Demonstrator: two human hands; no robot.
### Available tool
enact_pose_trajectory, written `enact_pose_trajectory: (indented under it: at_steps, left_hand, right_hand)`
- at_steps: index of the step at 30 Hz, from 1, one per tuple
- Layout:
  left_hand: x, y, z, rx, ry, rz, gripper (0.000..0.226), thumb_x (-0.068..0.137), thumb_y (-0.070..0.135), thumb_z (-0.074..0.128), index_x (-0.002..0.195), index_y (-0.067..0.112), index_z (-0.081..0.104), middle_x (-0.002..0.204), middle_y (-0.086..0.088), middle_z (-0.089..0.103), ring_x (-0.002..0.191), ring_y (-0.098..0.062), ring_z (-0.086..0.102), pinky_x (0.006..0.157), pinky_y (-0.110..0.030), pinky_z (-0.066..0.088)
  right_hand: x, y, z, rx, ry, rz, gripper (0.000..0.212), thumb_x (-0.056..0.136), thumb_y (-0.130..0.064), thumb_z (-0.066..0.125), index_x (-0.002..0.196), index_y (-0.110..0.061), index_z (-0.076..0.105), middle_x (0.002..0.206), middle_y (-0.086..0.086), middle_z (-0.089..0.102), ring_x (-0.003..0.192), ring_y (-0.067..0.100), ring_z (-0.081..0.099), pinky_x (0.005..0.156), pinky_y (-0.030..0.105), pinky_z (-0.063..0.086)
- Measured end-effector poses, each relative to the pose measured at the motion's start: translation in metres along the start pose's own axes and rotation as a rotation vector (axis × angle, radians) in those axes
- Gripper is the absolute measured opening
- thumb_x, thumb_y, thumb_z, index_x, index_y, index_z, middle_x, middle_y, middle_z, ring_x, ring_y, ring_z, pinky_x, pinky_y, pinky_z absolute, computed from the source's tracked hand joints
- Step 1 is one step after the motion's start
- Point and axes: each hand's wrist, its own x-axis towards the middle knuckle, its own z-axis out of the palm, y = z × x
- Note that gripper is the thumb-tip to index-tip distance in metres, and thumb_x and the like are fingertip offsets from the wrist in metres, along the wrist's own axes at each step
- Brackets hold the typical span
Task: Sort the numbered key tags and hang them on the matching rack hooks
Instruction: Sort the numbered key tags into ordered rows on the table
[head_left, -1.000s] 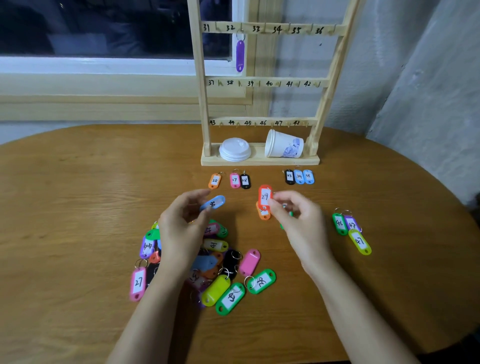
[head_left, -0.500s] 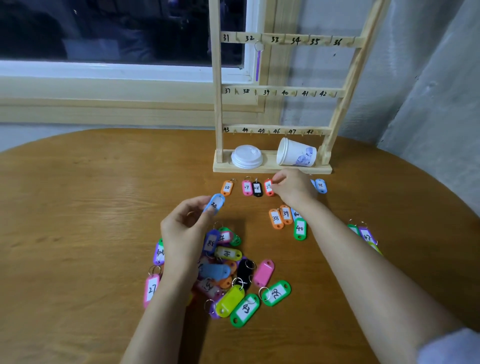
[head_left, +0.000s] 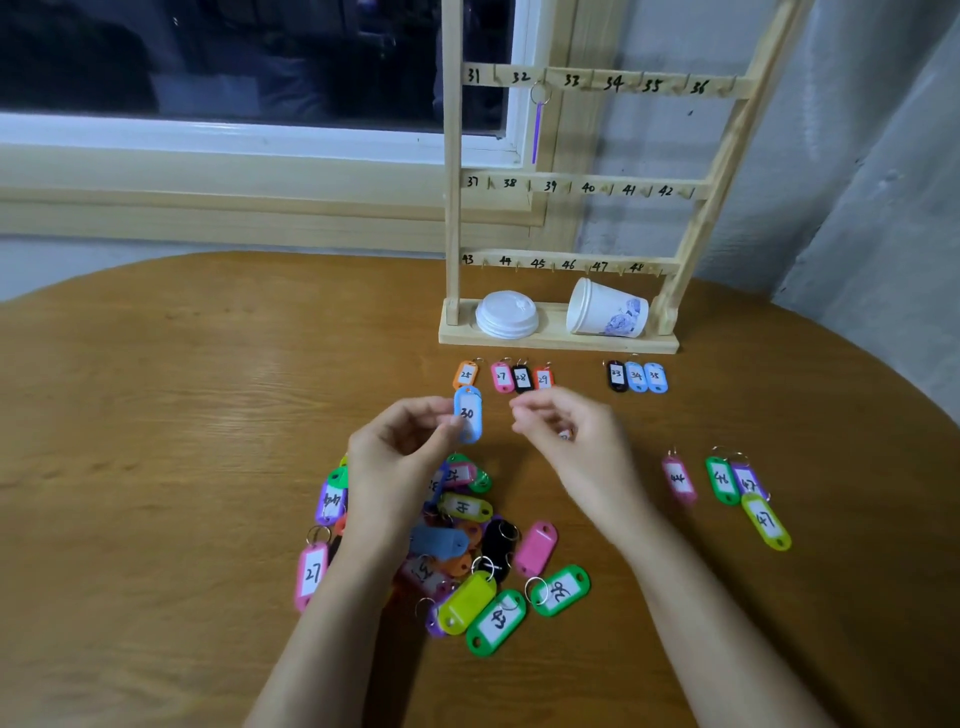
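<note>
My left hand (head_left: 400, 457) pinches a blue tag marked 30 (head_left: 467, 415) upright above the table. My right hand (head_left: 571, 436) hovers beside it, blurred, fingers loosely curled, nothing seen in them. Just beyond lies a row of tags: orange 25 (head_left: 466, 374), pink 27 (head_left: 502, 376), black 28 (head_left: 521, 378), red-orange 29 (head_left: 543, 379). A second row holds black 33 (head_left: 616, 375) and two blue tags, 34 and 35. A mixed pile of tags (head_left: 467, 551) lies under my left wrist. The wooden rack (head_left: 566, 187) stands at the back, a purple tag (head_left: 536, 132) hanging near hook 32.
On the rack's base sit a stack of white lids (head_left: 506, 314) and a tipped paper cup (head_left: 605, 309). At the right lie pink 44 (head_left: 679, 479), green 46 (head_left: 722, 480), a purple tag and a yellow 47 (head_left: 766, 522). A wall rises at the right, a window behind.
My right hand laid the 29 tag in the row beside 28 and drew back toward me. My left hand lifted the blue 30 tag and turned it upright.
</note>
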Motion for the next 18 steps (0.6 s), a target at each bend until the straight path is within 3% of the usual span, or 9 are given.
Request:
enact_pose_trajectory:
  at_steps: [4,9,14,18]
  left_hand:
    - [-0.003,0.001,-0.001,0.022,-0.067,0.016,0.011,0.081,0.006,0.071,0.091,0.008,0.071,0.081,-0.004,0.074,0.077,-0.015,0.072,0.066,-0.019,0.053]
    - [-0.005,-0.001,0.001,0.057,-0.154,0.019,0.013,0.08,0.003,0.071,0.088,0.012,0.071,0.08,-0.002,0.074,0.073,-0.01,0.069,0.065,-0.02,0.055]
    - [0.002,-0.008,-0.01,0.253,-0.021,0.16,0.016,0.08,0.008,0.073,0.085,0.022,0.071,0.083,0.007,0.073,0.078,-0.006,0.068,0.072,-0.016,0.052]
    - [0.005,-0.01,-0.017,0.373,-0.016,0.179,0.015,0.079,0.008,0.074,0.085,0.021,0.07,0.086,0.011,0.072,0.077,-0.005,0.067,0.073,-0.015,0.051]
  right_hand:
    - [-0.019,0.005,0.013,0.133,-0.002,0.005,0.01,0.088,-0.021,0.065,0.095,-0.022,0.071,0.087,-0.009,0.071,0.087,0.004,0.065,0.077,0.017,0.05]
    - [-0.019,0.004,0.017,0.188,0.034,-0.012,0.007,0.083,-0.015,0.071,0.087,-0.02,0.069,0.081,-0.007,0.069,0.078,0.003,0.063,0.071,0.015,0.048]
    - [-0.017,0.011,0.006,0.202,0.215,0.042,0.014,0.084,-0.015,0.069,0.084,-0.029,0.066,0.08,-0.008,0.069,0.078,0.005,0.062,0.071,0.024,0.051]
    - [-0.018,0.015,-0.002,0.208,0.237,0.079,0.012,0.084,-0.016,0.069,0.086,-0.027,0.067,0.082,-0.007,0.069,0.08,0.007,0.063,0.074,0.026,0.053]
